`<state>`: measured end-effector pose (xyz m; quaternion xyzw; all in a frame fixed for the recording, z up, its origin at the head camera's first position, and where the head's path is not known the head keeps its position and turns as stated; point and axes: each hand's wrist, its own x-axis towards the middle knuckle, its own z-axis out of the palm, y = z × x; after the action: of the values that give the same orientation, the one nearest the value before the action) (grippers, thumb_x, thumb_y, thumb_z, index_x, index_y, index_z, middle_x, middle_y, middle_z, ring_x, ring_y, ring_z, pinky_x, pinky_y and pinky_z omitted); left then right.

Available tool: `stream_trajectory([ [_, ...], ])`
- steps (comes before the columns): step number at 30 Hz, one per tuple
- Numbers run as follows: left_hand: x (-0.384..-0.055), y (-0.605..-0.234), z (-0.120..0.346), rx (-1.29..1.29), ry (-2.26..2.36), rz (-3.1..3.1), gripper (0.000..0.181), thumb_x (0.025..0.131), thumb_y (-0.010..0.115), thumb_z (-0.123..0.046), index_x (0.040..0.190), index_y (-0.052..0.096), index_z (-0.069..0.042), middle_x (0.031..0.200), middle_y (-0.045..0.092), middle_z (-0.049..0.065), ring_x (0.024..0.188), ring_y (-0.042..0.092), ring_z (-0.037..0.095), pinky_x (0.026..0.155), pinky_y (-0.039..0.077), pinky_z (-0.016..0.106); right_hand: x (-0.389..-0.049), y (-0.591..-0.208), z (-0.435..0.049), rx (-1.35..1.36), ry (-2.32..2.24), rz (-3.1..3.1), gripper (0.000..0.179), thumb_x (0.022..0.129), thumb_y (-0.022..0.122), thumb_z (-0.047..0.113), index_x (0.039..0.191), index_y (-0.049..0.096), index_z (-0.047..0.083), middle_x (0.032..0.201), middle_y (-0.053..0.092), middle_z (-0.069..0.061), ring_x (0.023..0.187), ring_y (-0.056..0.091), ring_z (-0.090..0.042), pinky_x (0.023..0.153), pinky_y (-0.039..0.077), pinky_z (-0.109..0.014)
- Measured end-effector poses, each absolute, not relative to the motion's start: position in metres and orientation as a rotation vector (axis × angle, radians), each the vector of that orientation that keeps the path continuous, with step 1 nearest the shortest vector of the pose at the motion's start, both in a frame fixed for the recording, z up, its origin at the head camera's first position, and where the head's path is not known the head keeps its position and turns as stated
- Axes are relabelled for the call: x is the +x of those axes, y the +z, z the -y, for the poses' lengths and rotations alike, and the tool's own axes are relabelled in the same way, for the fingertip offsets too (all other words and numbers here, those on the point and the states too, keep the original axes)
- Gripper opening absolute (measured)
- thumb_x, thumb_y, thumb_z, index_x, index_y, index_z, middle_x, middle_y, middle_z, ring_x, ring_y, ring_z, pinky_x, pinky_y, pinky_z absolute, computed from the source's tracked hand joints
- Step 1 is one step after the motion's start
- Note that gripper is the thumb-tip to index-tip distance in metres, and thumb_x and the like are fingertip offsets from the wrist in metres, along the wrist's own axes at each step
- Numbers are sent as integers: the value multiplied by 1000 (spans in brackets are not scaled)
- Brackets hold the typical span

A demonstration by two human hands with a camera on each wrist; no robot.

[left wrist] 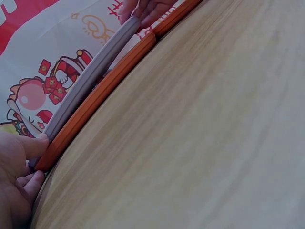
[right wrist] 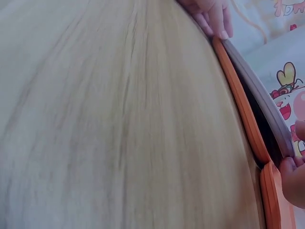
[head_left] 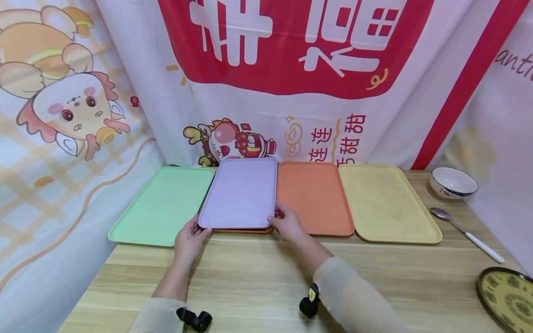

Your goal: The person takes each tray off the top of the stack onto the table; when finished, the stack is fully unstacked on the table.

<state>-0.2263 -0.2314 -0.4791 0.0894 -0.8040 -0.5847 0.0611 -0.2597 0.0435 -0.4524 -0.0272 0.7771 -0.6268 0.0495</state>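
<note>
A lavender rectangular tray (head_left: 241,192) lies over a darker orange tray (head_left: 243,231), whose front rim shows below it. My left hand (head_left: 191,238) pinches the lavender tray's front left corner, thumb on top. At the right edge near the front corner, my right hand (head_left: 289,224) grips the same tray. In the left wrist view, a gap separates the lavender rim (left wrist: 90,81) from the orange rim (left wrist: 97,102), wider toward my right hand. The right wrist view also shows that gap above the lower orange tray (right wrist: 242,102).
A green tray (head_left: 162,208) sits on the left. To the right are another orange tray (head_left: 314,199) and a yellow tray (head_left: 387,203). Beyond them stand a white bowl (head_left: 451,182), a spoon (head_left: 466,233) and a patterned plate (head_left: 510,296). Printed cloth (head_left: 291,88) hangs behind.
</note>
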Motion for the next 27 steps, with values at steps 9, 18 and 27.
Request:
stream_trajectory([
  [9,-225,-480,233,268,-1807,2402,68,94,63,-4,149,26,12,151,34,32,142,36,41,117,36,43,-263,-453,-40,147,-2133,-2047,56,96,57,4,147,37,-6,144,49,-24,126,52,-28,111,46,-46],
  [18,-225,-480,233,277,-1832,2385,69,94,63,-5,149,25,12,153,31,31,143,34,41,117,35,43,-264,-451,-40,153,-2153,-1928,50,99,53,5,143,37,-13,128,55,-26,89,61,-14,79,61,-22],
  [27,-225,-480,233,265,-1836,2386,69,94,64,-5,149,25,12,153,31,32,142,33,43,118,34,44,-263,-448,-42,146,-2164,-1831,54,99,53,2,147,32,-10,132,51,-29,100,62,-22,94,60,-37],
])
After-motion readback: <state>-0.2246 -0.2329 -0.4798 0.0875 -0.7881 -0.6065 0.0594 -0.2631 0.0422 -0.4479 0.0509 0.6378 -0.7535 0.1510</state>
